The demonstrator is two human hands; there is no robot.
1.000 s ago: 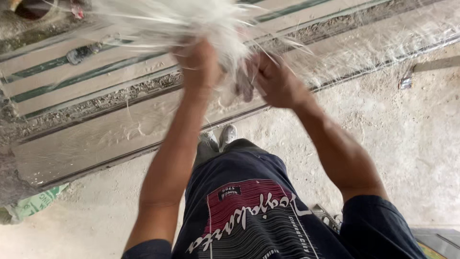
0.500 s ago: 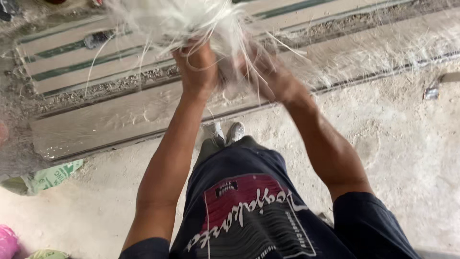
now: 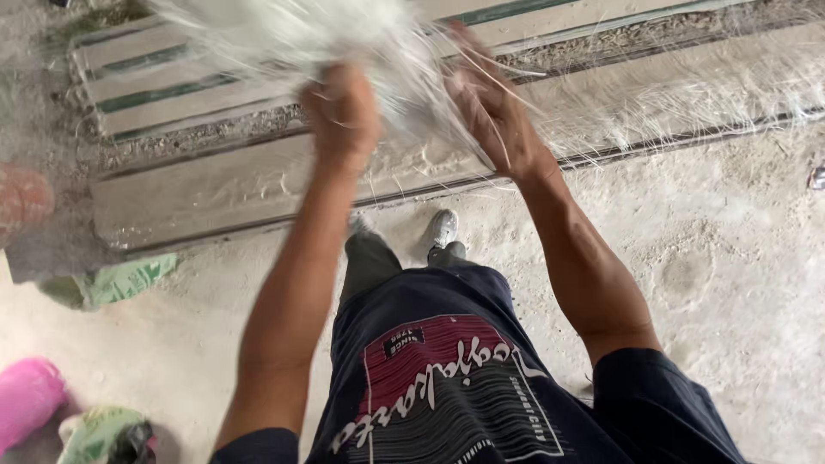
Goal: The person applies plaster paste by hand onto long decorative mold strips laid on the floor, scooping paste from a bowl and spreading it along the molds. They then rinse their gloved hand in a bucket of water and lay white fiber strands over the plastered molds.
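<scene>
I see the left hand (image 3: 344,112) fisted on the white fibre bundle (image 3: 344,34) at upper centre, right hand (image 3: 494,112) gripping strands beside it; I'd pull steadily, keeping both grips firm.

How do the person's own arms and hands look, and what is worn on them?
Both arms are bare from the short dark navy sleeves down. The left hand and right hand carry no gloves; I see no watch or ring, though motion blur hides fine detail. The sleeves belong to a dark T-shirt with a red panel and pale stripes on its front.
</scene>
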